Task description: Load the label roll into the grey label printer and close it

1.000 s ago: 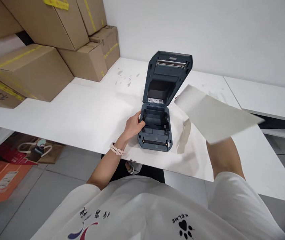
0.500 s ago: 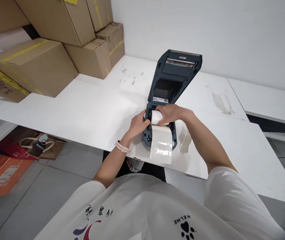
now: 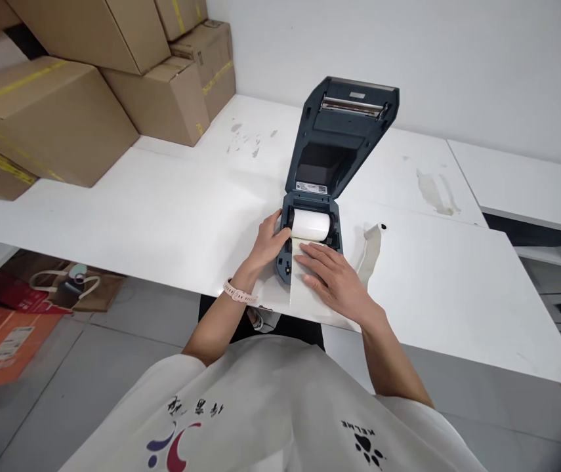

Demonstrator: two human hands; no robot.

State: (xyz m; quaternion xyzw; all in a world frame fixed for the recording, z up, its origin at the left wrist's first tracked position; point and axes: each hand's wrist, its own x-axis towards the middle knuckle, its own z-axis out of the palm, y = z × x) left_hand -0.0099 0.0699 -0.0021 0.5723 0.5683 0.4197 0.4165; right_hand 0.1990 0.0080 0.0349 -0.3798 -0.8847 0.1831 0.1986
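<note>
Left hand clamps the side of the open label printer on the white table, likely bracing it; right hand lies flat, fingers apart, on the paper strip, apparently holding it straight below the paper roll.

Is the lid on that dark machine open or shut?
Open. The lid stands raised from the machine's base, and you can see the white roll sitting inside.
</note>
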